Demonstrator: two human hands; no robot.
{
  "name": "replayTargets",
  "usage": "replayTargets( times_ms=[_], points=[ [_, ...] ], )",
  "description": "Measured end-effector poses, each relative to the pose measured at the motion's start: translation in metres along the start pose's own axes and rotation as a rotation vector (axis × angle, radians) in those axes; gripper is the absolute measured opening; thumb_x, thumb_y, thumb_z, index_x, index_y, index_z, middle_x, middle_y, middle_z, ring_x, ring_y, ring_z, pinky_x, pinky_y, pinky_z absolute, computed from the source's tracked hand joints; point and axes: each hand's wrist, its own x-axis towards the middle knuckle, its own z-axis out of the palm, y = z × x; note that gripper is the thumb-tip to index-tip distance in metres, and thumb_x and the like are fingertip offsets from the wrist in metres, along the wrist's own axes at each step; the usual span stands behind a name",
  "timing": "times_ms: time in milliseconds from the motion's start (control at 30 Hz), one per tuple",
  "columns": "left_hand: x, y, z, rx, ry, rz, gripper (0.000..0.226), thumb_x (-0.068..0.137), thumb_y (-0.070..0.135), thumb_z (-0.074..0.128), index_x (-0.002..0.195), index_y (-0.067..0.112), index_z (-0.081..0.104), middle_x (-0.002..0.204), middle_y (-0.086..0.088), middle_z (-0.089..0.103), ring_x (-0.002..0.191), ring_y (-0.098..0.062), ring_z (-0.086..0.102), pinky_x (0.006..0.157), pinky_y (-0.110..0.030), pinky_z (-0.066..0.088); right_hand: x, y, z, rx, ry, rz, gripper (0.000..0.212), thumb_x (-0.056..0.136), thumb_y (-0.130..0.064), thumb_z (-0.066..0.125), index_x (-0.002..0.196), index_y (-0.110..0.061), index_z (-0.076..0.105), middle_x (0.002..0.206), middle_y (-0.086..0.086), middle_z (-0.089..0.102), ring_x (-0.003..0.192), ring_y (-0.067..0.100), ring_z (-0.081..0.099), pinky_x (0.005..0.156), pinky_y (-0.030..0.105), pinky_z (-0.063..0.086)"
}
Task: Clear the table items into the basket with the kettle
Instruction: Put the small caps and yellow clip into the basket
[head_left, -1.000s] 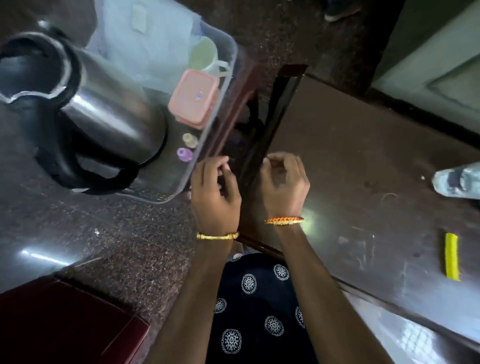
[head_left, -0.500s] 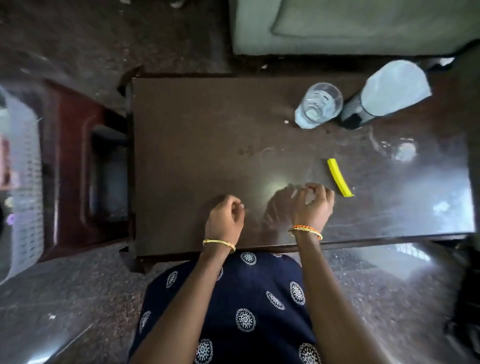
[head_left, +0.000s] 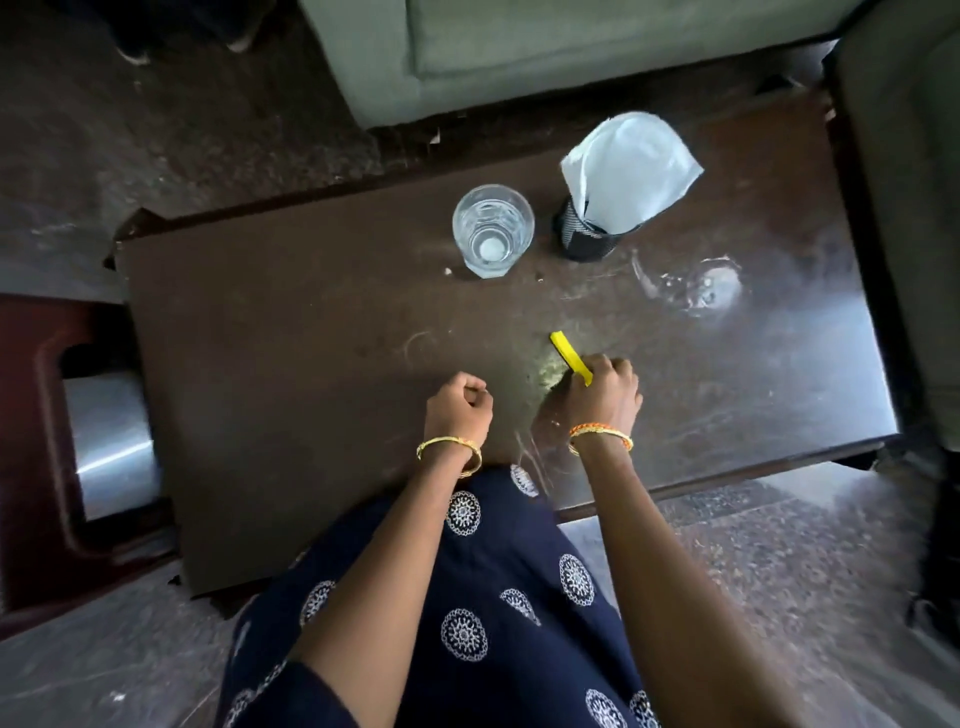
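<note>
One yellow strip (head_left: 570, 357), diagonal, far-left-pointing.

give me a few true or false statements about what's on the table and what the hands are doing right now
1. The right hand has its fingers on the near end of the yellow strip. True.
2. The left hand holds the drinking glass. False: it is curled over the table and holds nothing; the drinking glass stands apart at the far side.
3. The glass stands upright beside the black mesh holder. True.
4. The mesh holder is empty. False: white paper sticks out of it.
5. The yellow strip lies inside the glass. False: it lies on the tabletop, nearer the person.
</note>
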Motion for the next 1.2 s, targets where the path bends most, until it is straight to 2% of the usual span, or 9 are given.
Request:
replayTargets(
  times_ms=[200, 300, 433, 533, 733, 933, 1033, 1133, 1200],
  points=[
    [0.005, 0.006, -0.003, -0.066, 0.03, -0.036, 0.012, 0.085, 0.01, 0.055, 0.09, 0.014, 0.065, 0.09, -0.01, 0.073, 0.08, -0.027, 0.069, 0.079, -0.035, 0.056, 0.002, 0.0, -0.008, 0.214, -0.008, 0.02, 0.021, 0.087, -0.009, 0.059, 0.106, -0.008, 0.067, 0.106, 0.018, 0.064, 0.097, 0.035, 0.057, 0.088, 0.037, 0.043],
    [0.003, -0.001, -0.025, -0.158, 0.076, -0.032, 0.013, 0.088, 0.009, 0.052, 0.089, 0.013, 0.064, 0.084, -0.008, 0.072, 0.065, -0.019, 0.067, 0.06, -0.022, 0.053, -0.011, -0.013, -0.008, 0.344, -0.057, 0.048, 0.014, 0.084, -0.01, 0.063, 0.096, -0.01, 0.07, 0.092, 0.011, 0.07, 0.08, 0.024, 0.057, 0.076, 0.026, 0.042],
    [-0.003, -0.028, -0.069, -0.267, 0.151, -0.061, 0.014, 0.091, 0.012, 0.05, 0.089, 0.016, 0.063, 0.077, -0.001, 0.069, 0.057, -0.009, 0.062, 0.051, -0.017, 0.047, -0.045, -0.045, 0.008, 0.536, -0.314, 0.132, 0.014, 0.081, -0.011, 0.069, 0.095, -0.013, 0.071, 0.077, 0.003, 0.068, 0.073, 0.017, 0.062, 0.076, 0.03, 0.052],
    [-0.011, -0.061, -0.107, -0.34, 0.215, -0.1, 0.015, 0.092, 0.014, 0.049, 0.089, 0.016, 0.064, 0.076, 0.001, 0.069, 0.055, -0.007, 0.062, 0.052, -0.018, 0.046, -0.078, -0.081, 0.032, 0.632, -0.505, 0.11, 0.018, 0.081, -0.008, 0.071, 0.098, -0.005, 0.069, 0.064, -0.004, 0.061, 0.05, 0.004, 0.055, 0.049, 0.017, 0.049],
    [-0.043, -0.131, -0.192, -0.501, 0.424, -0.181, 0.016, 0.093, 0.014, 0.048, 0.088, 0.011, 0.062, 0.079, -0.005, 0.069, 0.059, -0.011, 0.062, 0.051, -0.016, 0.045, -0.161, -0.164, 0.086, 0.538, -0.748, -0.113, 0.018, 0.077, -0.012, 0.075, 0.076, -0.024, 0.062, 0.072, -0.009, 0.065, 0.061, 0.001, 0.058, 0.045, 0.01, 0.048],
    [-0.084, -0.196, -0.307, -0.758, 0.751, -0.187, 0.019, 0.094, 0.013, 0.047, 0.082, 0.02, 0.059, 0.079, -0.004, 0.068, 0.059, -0.013, 0.061, 0.052, -0.021, 0.046, -0.279, -0.253, 0.138, 0.504, -0.915, -0.34, 0.02, 0.076, -0.009, 0.076, 0.074, -0.027, 0.066, 0.072, -0.009, 0.069, 0.063, -0.002, 0.064, 0.054, 0.016, 0.054],
    [-0.1, -0.218, -0.351, -0.87, 0.872, -0.175, 0.014, 0.093, 0.01, 0.049, 0.086, 0.013, 0.06, 0.082, -0.01, 0.068, 0.064, -0.019, 0.062, 0.063, -0.03, 0.051, -0.33, -0.292, 0.153, 0.46, -0.973, -0.528, 0.015, 0.077, -0.011, 0.075, 0.08, -0.025, 0.07, 0.071, -0.004, 0.069, 0.066, 0.007, 0.064, 0.064, 0.024, 0.057],
    [-0.112, -0.243, -0.382, -0.971, 0.99, -0.184, 0.012, 0.093, 0.009, 0.048, 0.089, 0.01, 0.059, 0.082, -0.012, 0.066, 0.066, -0.018, 0.061, 0.067, -0.036, 0.051, -0.373, -0.324, 0.165, 0.338, -0.877, -0.815, 0.014, 0.078, -0.009, 0.072, 0.091, -0.014, 0.073, 0.08, 0.003, 0.07, 0.07, 0.004, 0.061, 0.071, 0.016, 0.051],
    [-0.119, -0.256, -0.393, -0.98, 1.043, -0.207, 0.013, 0.093, 0.006, 0.046, 0.09, 0.01, 0.058, 0.078, -0.006, 0.065, 0.058, -0.007, 0.059, 0.065, -0.031, 0.048, -0.392, -0.338, 0.169, 0.214, -0.723, -1.074, 0.019, 0.079, -0.005, 0.068, 0.097, -0.01, 0.072, 0.096, 0.009, 0.071, 0.083, 0.015, 0.064, 0.08, 0.023, 0.05]
  ],
)
